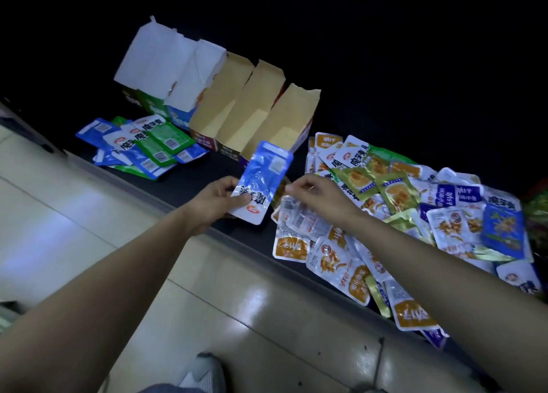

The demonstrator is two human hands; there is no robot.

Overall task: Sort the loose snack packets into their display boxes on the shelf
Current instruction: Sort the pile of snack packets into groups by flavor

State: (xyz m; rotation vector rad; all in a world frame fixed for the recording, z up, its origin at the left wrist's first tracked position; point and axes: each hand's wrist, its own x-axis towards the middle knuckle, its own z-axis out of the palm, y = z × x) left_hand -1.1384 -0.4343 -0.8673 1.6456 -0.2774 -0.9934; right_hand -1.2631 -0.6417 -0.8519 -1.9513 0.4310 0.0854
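My left hand grips a blue and white snack packet by its lower end, holding it above the dark shelf. My right hand hovers just right of it over the big pile of loose packets, fingers curled as if pinching; I cannot make out anything between them. Several open display boxes stand in a row at the back of the shelf, with brown or white flaps raised. A smaller heap of blue and green packets lies to the left of the boxes.
The dark shelf edge runs diagonally from upper left to lower right. Pale glossy floor tiles lie below it. A grey shoe shows at the bottom. The back of the shelf is in darkness.
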